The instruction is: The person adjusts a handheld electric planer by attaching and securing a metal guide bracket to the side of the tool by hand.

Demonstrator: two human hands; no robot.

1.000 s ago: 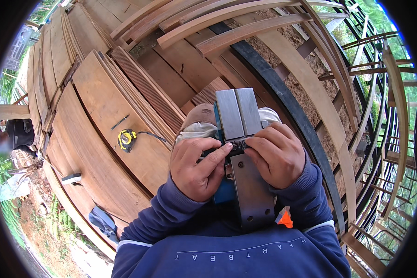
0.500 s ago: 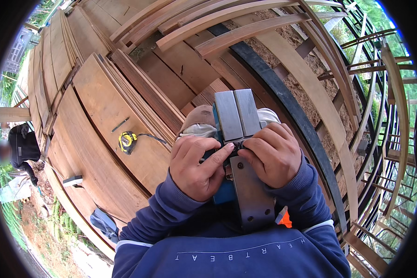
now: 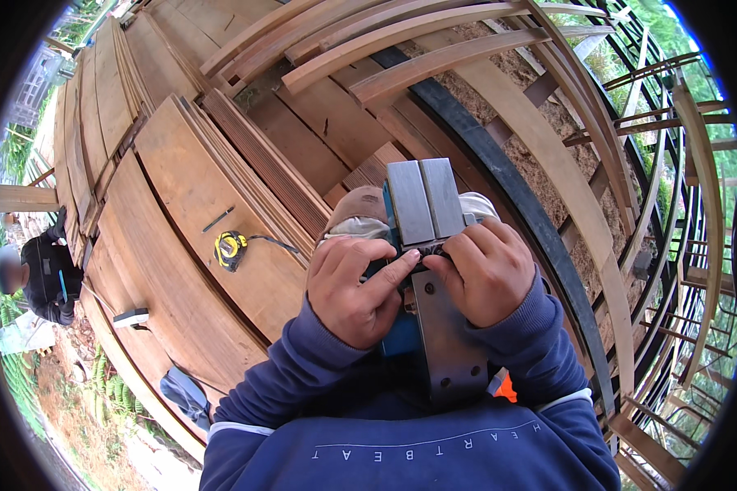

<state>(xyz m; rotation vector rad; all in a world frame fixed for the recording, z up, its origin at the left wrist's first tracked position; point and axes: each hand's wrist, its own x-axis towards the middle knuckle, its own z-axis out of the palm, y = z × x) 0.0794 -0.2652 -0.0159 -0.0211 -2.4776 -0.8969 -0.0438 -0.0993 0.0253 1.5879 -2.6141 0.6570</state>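
Wide curved wooden planks [image 3: 180,188] fan out across the top and left, with bent timber ribs [image 3: 434,61] arching over them and a dark curved band [image 3: 508,196] running down beside coarse sawdust. Down at the far left, another person in dark clothing [image 3: 45,274] stands on the ground below. Front and centre, an electric planer [image 3: 434,278] is turned sole-up, its grey metal plates facing the camera, blue body just showing underneath, held close to the chest over the blue sleeves. The right hand [image 3: 487,274] is clenched around the planer's side at the blade gap; the left hand [image 3: 356,286] grips the other side, index finger stretched onto the gap. A yellow tape measure [image 3: 231,248] lies on the planks, a pencil [image 3: 218,219] just beside it.
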